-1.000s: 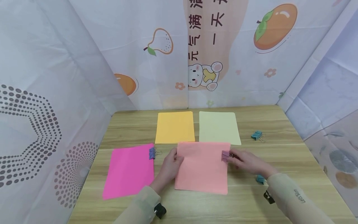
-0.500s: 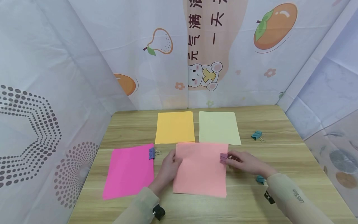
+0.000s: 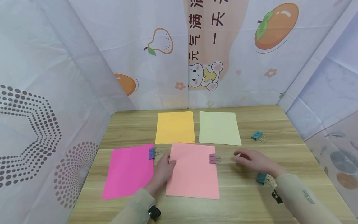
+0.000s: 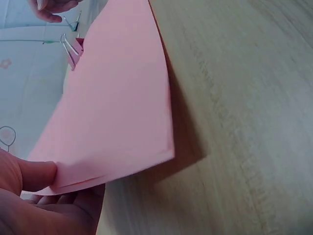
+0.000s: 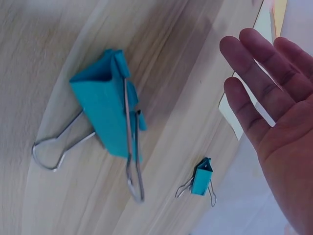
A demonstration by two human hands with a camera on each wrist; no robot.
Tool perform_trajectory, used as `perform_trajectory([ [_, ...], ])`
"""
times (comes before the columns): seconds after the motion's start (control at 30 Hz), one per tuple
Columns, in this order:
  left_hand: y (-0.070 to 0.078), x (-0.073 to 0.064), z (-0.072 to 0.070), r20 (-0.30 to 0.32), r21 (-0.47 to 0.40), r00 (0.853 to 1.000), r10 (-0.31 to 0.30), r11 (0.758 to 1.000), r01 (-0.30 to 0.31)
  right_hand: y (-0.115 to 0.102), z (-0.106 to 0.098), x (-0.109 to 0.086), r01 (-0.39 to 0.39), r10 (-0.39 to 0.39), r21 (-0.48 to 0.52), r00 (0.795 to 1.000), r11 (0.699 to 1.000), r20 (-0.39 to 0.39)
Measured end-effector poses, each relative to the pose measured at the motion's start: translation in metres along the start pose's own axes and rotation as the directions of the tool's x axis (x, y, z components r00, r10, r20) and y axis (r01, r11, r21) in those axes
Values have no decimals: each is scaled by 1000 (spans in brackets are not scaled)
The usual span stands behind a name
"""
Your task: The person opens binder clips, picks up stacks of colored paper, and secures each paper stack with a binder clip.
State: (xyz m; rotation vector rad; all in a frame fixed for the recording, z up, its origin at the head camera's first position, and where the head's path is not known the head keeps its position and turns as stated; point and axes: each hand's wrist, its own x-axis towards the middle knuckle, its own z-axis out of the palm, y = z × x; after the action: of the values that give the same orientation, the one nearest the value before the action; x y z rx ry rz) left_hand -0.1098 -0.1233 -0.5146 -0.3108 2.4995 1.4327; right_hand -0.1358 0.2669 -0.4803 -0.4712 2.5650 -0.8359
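Observation:
My left hand (image 3: 165, 168) pinches the left edge of a light pink stack of paper (image 3: 193, 174), thumb on top and fingers beneath. In the left wrist view the near part of the pink paper (image 4: 117, 112) is lifted off the table and casts a shadow. A purple binder clip (image 3: 213, 158) is clamped on the stack's right edge, its wire handles pointing right. Right of that clip, my right hand (image 3: 253, 161) hovers with nothing in it, fingers relaxed. A teal binder clip (image 3: 261, 178) lies below the right hand; it looms large in the right wrist view (image 5: 105, 107).
Magenta paper (image 3: 130, 171) with a blue-purple binder clip (image 3: 152, 153) on its right edge lies at the left. Orange paper (image 3: 175, 127) and pale green paper (image 3: 219, 128) lie at the back. Another teal binder clip (image 3: 257, 135) is at the back right.
My right hand has let go of the purple binder clip and moved right. The left hand has drawn the pink paper, with the clip on it, to the left.

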Motion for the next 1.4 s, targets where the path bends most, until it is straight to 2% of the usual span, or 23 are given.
perform_trajectory([
  [0.17, -3, 0, -4, -4, 15, 1000, -18, 1000, 18, 4, -5, -3, -2, 2, -9, 1000, 1000, -16],
  [0.53, -8, -6, -13, 28, -52, 999, -26, 998, 28, 12, -14, -11, 3, -4, -36, 999, 999, -39],
  [0.9, -6, -7, -20, -32, -7, 999, -43, 999, 42, 16, -20, -15, -4, 2, -48, 999, 999, -43],
  [1.17, 0, -9, -30, -48, -11, 999, -6, 1000, 6, 18, -21, -16, -9, 7, -50, 999, 999, -42],
  [1.4, 1, -4, -35, -60, -23, 998, 25, 999, -27, 20, -21, -18, 0, -4, -62, 999, 998, -54],
])
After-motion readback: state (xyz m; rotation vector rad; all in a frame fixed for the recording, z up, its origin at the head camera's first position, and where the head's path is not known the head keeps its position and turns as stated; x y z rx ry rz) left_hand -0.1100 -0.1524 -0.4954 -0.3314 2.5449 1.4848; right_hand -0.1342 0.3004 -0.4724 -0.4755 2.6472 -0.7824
